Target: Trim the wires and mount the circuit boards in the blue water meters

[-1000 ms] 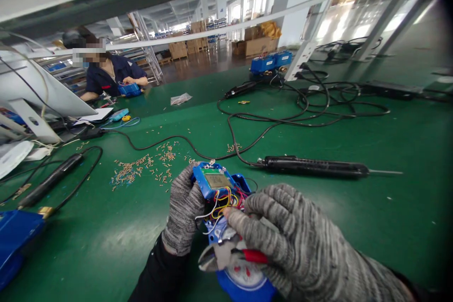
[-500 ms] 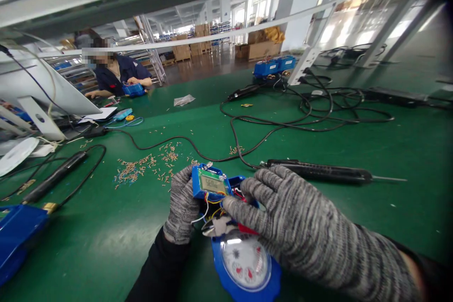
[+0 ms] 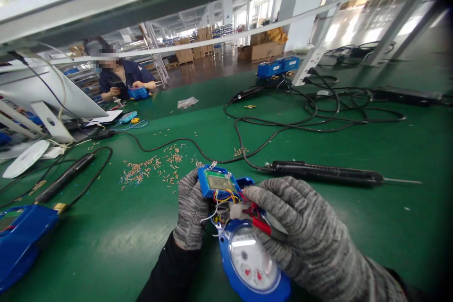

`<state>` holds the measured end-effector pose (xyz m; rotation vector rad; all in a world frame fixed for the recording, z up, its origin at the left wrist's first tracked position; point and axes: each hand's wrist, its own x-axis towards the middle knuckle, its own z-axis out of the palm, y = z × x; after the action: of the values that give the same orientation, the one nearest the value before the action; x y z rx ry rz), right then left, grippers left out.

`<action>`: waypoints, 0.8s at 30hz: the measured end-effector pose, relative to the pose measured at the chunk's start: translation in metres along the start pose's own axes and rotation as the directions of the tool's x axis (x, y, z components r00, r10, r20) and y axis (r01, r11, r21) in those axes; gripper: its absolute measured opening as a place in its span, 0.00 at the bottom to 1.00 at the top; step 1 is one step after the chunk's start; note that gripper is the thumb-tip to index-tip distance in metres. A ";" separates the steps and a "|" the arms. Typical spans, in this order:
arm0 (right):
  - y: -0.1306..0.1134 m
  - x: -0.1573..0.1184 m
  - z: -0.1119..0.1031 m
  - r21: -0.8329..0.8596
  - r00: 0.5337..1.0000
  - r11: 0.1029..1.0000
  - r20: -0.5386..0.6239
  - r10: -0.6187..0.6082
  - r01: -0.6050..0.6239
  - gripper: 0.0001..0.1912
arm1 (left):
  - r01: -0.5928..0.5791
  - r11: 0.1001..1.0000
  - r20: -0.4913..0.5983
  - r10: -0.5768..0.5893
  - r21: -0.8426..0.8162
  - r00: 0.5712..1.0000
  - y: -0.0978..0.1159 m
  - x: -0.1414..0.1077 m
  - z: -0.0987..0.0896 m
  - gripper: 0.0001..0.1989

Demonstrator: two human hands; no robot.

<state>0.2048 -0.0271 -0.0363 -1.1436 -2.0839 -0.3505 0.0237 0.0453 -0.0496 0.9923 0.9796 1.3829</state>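
My left hand (image 3: 191,214), in a grey knit glove, is closed on the blue housing of a small circuit board with a display (image 3: 220,182). Coloured wires (image 3: 231,195) run from that housing down towards a blue water meter (image 3: 231,250) with a round clear dial. In my gloved right hand (image 3: 304,222) are red-handled cutting pliers (image 3: 261,224), gripped across the palm. Their grey jaws lie among the wires just above the dial. The thumb and forefinger of this hand reach to the wires at the housing's right side; the fingertips are partly hidden.
A black electric screwdriver (image 3: 325,173) lies right of my hands, its cable looping behind. Loose screws (image 3: 139,170) are scattered on the green table (image 3: 116,245). Another blue meter (image 3: 28,240) stands at left. Across the table, a person (image 3: 125,75) handles a blue unit.
The pliers' jaws have shifted up among the wires, and my right fingers have curled from a flatter pose towards the housing. The person opposite has raised one hand.
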 end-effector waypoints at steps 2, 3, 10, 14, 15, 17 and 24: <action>-0.001 -0.001 -0.002 -0.108 1.000 0.994 0.028 0.011 -0.008 0.20 | 0.005 1.000 -0.009 -0.005 -0.009 1.000 -0.001 0.001 0.000 0.10; 0.000 -0.002 -0.004 -0.150 0.999 0.989 0.040 0.017 -0.011 0.21 | 0.007 1.000 -0.011 -0.007 -0.013 1.000 -0.001 0.002 0.000 0.10; 0.004 -0.004 -0.012 -0.287 0.999 0.958 0.034 0.004 0.005 0.22 | 0.008 1.000 -0.009 -0.008 -0.009 1.000 0.001 0.001 0.001 0.10; 0.002 -0.004 -0.013 -0.283 1.000 0.959 0.022 0.010 -0.003 0.24 | -0.013 1.000 -0.010 0.013 -0.008 1.000 0.001 0.002 0.000 0.09; 0.001 -0.003 -0.013 -0.288 1.000 0.958 0.020 0.008 -0.002 0.23 | -0.019 1.000 -0.006 0.019 -0.005 1.000 0.000 0.002 -0.001 0.09; 0.000 -0.003 -0.012 -0.301 1.000 0.954 0.016 0.001 0.004 0.24 | -0.031 1.000 0.004 0.031 0.000 1.000 -0.001 0.001 -0.002 0.08; -0.001 -0.001 -0.015 -0.374 0.999 0.927 0.036 0.023 -0.008 0.28 | -0.084 0.996 -0.005 0.084 0.010 0.996 0.001 -0.001 0.000 0.10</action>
<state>0.2113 -0.0366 -0.0267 -1.3946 -2.0952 -0.7494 0.0234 0.0447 -0.0483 1.0472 0.9586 1.4521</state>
